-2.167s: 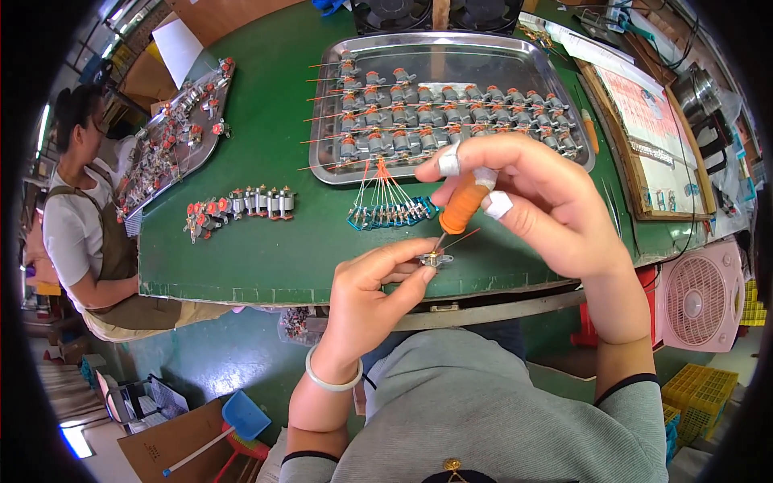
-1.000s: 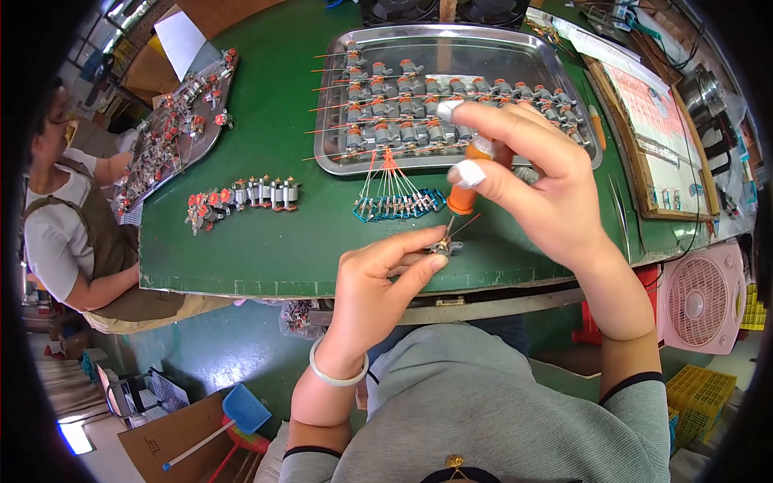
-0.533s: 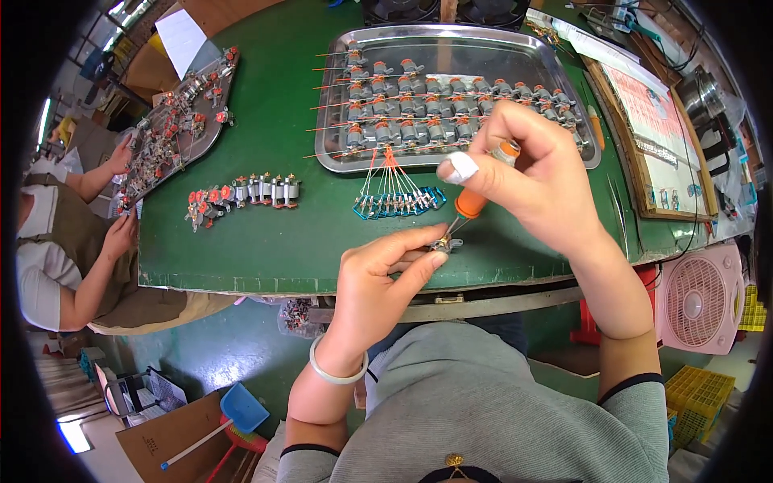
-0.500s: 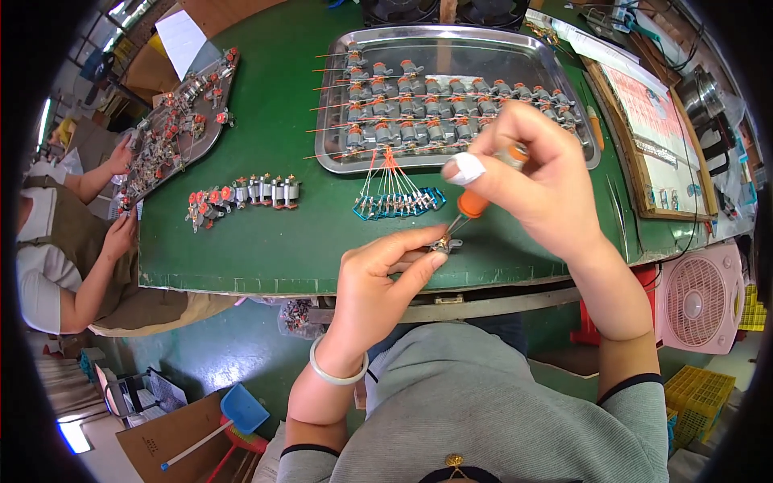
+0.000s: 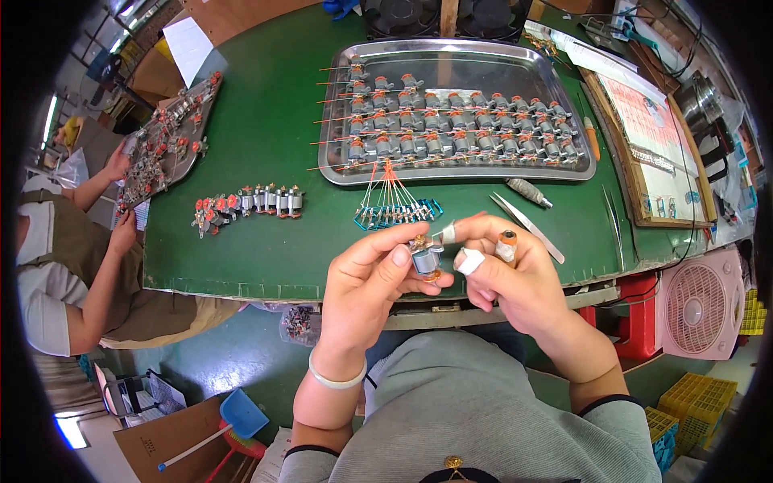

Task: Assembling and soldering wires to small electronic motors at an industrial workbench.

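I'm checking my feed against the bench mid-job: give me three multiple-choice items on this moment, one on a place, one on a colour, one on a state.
1. Where is the small motor?
A. in the steel tray
B. pinched between both hands above the table's near edge
C. on the floor

2. What colour is the table top?
A. green
B. white
C. red

3. How does the orange-handled tool stand?
A. lying on the table
B. tucked in the right hand, tip off the motor
C. held by the co-worker

Answers: 1 B, fingers of the left hand and right hand meet on it. 2 A, green surface around the steel tray. 3 B, its handle pokes up between the right fingers.
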`<state>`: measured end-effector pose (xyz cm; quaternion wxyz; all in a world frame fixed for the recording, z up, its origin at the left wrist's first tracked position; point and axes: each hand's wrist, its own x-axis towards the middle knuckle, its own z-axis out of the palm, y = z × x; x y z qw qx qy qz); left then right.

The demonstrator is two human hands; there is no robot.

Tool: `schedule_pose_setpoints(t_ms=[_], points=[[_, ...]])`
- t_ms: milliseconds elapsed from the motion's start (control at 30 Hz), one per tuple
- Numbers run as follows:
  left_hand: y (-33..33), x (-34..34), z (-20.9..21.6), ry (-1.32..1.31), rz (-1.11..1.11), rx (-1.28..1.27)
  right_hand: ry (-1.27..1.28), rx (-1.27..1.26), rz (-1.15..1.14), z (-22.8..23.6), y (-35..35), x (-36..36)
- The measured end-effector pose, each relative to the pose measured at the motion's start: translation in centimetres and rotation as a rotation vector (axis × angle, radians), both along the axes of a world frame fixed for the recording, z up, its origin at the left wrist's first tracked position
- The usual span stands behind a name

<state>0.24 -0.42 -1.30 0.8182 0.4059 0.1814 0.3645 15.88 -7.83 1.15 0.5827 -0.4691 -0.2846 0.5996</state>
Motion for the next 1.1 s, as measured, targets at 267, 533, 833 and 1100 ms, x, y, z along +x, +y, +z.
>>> schedule_pose_setpoints(t_ms=[267,533,833,1100], points=[[-0.4,0.1,0.3,-0.003,-0.028,-0.025,0.087,0.182,-0.146,-0.7,0.6,-0.3],[-0.6,0.1,0.5,0.009,-0.031,-0.013,0.024,0.165,-0.147,-0.3,0.2,-0.6],[-0.6,0.3,0.8,0.012,-0.012,-0.070,0.081,0.115,-0.150,-0.5,-1.0,-0.3],[-0.6,0.6,0.9,-0.021,0.030,-0.092,-0.089,0.123,-0.005,-0.2,-1.5,-1.4]])
